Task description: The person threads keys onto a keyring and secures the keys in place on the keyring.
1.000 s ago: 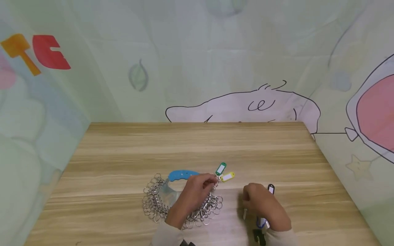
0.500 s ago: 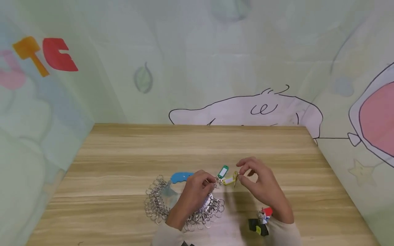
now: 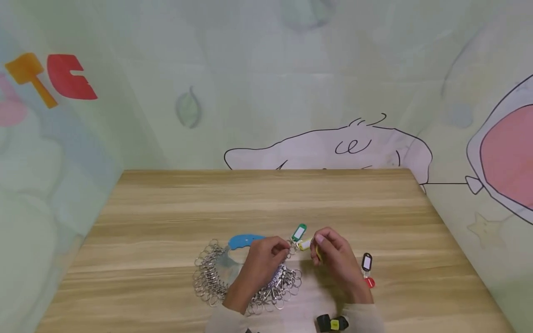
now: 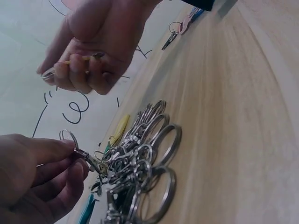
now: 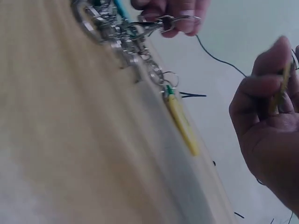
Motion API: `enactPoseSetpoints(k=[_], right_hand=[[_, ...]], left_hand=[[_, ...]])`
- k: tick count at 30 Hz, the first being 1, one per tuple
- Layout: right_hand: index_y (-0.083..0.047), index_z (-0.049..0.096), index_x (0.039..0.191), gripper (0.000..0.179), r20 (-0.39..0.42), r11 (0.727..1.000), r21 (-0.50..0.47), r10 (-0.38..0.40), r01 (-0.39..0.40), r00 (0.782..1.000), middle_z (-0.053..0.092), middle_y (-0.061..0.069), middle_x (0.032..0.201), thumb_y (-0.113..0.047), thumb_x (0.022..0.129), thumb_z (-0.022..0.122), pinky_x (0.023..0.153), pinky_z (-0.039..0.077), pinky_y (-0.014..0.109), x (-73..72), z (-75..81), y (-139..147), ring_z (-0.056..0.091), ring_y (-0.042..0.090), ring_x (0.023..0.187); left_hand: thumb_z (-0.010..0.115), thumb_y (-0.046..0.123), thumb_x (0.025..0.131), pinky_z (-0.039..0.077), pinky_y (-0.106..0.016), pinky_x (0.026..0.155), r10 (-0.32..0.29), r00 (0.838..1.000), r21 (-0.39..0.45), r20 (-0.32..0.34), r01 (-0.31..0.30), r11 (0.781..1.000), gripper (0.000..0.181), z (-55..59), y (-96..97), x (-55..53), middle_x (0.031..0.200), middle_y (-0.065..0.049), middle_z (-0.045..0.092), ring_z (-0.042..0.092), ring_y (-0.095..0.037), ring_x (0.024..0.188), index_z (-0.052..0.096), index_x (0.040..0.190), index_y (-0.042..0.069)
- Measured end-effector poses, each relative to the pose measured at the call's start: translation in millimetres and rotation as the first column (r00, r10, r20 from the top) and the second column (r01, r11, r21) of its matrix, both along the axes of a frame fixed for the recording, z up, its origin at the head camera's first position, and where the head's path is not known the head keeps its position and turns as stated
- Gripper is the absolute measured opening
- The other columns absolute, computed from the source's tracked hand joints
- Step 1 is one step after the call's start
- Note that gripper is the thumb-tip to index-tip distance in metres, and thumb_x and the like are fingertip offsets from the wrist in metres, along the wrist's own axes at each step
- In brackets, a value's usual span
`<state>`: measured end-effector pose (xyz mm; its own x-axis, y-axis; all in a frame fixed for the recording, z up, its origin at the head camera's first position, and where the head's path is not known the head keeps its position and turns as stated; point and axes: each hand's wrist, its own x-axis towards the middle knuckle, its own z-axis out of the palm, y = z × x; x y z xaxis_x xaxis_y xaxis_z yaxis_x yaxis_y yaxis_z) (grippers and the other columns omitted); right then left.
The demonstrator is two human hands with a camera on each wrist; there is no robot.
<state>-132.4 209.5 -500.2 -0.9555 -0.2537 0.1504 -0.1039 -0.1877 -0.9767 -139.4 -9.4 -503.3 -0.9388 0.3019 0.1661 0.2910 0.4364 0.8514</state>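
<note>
A: What are the fingers (image 4: pixel 51 149) of the left hand (image 3: pixel 263 261) doing?

B: Pinching a small silver metal clasp (image 4: pixel 91 162) with a ring at its end, just below the centre of the head view.

A: And the right hand (image 3: pixel 339 259)?

B: It is right of the left, raised above the wood-grained tabletop (image 3: pixel 187 203), fingers curled round a narrow yellow object (image 4: pixel 74 61). They hide much of it, so I cannot tell its full shape.

A: What lies between the hands?

B: A green oblong tag (image 3: pixel 299 232) with a white label, and just beside it a yellow oblong tag (image 3: pixel 305 244), also white-labelled.

A: Anything around them?

B: At lower centre, a broad loop of silver metal clips and rings (image 3: pixel 208 275), crossed by the left arm; at its top, a flat blue handle (image 3: pixel 245 240) with a wavy edge. At lower right, a black oblong tag (image 3: pixel 367 262) with a white label lies above a small red piece (image 3: pixel 369 282).
</note>
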Motion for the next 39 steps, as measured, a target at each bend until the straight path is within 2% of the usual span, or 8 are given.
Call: enactPoseSetpoints(k=[5, 8, 11, 17, 21, 25, 31, 39], right_hand=[[0.005, 0.06, 0.1, 0.021, 0.03, 0.98, 0.195, -0.036, 0.03, 0.999, 0.055, 0.006, 0.074, -0.015, 0.104, 0.057, 0.054, 0.043, 0.025, -0.9, -7.6, -9.1, 0.051, 0.015, 0.06], [0.003, 0.065, 0.099, 0.018, 0.026, 0.97, 0.24, -0.049, 0.041, 0.998, 0.056, 0.005, 0.074, -0.014, 0.101, 0.062, 0.054, 0.043, 0.025, -0.4, -8.7, -12.8, 0.049, 0.014, 0.062], [0.003, 0.069, 0.101, 0.016, 0.019, 0.968, 0.246, -0.048, 0.042, 0.999, 0.06, 0.011, 0.077, -0.013, 0.098, 0.065, 0.055, 0.045, 0.025, 0.4, -7.6, -14.4, 0.052, 0.015, 0.063], [0.007, 0.07, 0.109, 0.022, 0.053, 0.971, 0.236, 0.028, -0.04, 0.998, 0.064, 0.03, 0.093, -0.012, 0.099, 0.062, 0.068, 0.052, 0.028, 2.1, -5.8, -14.6, 0.064, 0.021, 0.07], [0.007, 0.069, 0.11, 0.024, 0.064, 0.967, 0.251, 0.038, -0.053, 0.997, 0.066, 0.028, 0.096, -0.013, 0.099, 0.063, 0.073, 0.053, 0.03, 3.0, -3.4, -15.2, 0.067, 0.022, 0.073], [0.005, 0.071, 0.109, 0.022, 0.056, 0.961, 0.275, 0.027, -0.042, 0.998, 0.068, 0.021, 0.096, -0.013, 0.099, 0.064, 0.076, 0.052, 0.03, 3.0, -2.3, -16.6, 0.066, 0.024, 0.074], [0.002, 0.073, 0.107, 0.017, 0.019, 0.948, 0.319, 0.02, -0.025, 1.0, 0.07, 0.017, 0.097, -0.01, 0.097, 0.066, 0.079, 0.051, 0.03, 1.4, -4.1, -18.1, 0.064, 0.027, 0.084], [0.003, 0.073, 0.106, 0.017, 0.019, 0.947, 0.321, 0.024, -0.029, 1.0, 0.069, 0.022, 0.095, -0.01, 0.096, 0.067, 0.07, 0.051, 0.028, 3.2, -3.7, -19.9, 0.065, 0.034, 0.078]], left_hand=[[0.072, 0.006, 0.092, 0.054, -0.022, 0.068, 0.008, 1.0, -0.015, -0.025, -0.008, 1.0, 0.007, -1.4, -0.8, 0.2, 0.089, 0.006, 0.069, 0.063, -0.005, 0.076, 0.075, 0.098, 0.007], [0.073, 0.005, 0.092, 0.053, -0.023, 0.069, 0.017, 0.999, -0.029, -0.044, -0.018, 0.999, 0.007, -1.1, -0.4, 0.4, 0.09, 0.006, 0.068, 0.062, -0.005, 0.078, 0.075, 0.099, 0.009], [0.072, 0.006, 0.093, 0.054, -0.023, 0.069, 0.015, 0.999, -0.022, -0.035, -0.016, 1.0, 0.009, 0.7, 0.0, 0.4, 0.089, 0.007, 0.068, 0.063, -0.006, 0.078, 0.074, 0.1, 0.01], [0.072, 0.007, 0.093, 0.054, -0.023, 0.067, 0.005, 1.0, -0.006, -0.005, -0.005, 1.0, 0.008, 0.9, -0.1, -0.1, 0.086, 0.007, 0.071, 0.064, -0.005, 0.076, 0.075, 0.099, 0.011], [0.071, 0.007, 0.093, 0.054, -0.023, 0.067, 0.009, 1.0, -0.012, 0.0, -0.009, 1.0, 0.008, -0.1, -0.6, -0.1, 0.085, 0.005, 0.07, 0.064, -0.006, 0.075, 0.075, 0.1, 0.009], [0.071, 0.007, 0.094, 0.054, -0.023, 0.066, 0.003, 1.0, -0.011, -0.005, -0.003, 1.0, 0.007, -1.0, -0.6, -0.7, 0.084, 0.005, 0.07, 0.065, -0.006, 0.075, 0.074, 0.099, 0.008], [0.07, 0.004, 0.092, 0.053, -0.022, 0.062, 0.008, 0.999, -0.019, -0.049, -0.009, 1.0, 0.004, -2.7, -0.2, -1.2, 0.081, 0.005, 0.069, 0.063, -0.005, 0.071, 0.072, 0.094, 0.008], [0.072, 0.002, 0.088, 0.052, -0.022, 0.06, 0.034, 0.997, -0.031, -0.069, -0.036, 0.999, 0.01, -3.1, 1.5, 0.2, 0.076, 0.009, 0.065, 0.058, -0.005, 0.066, 0.07, 0.086, 0.012]])
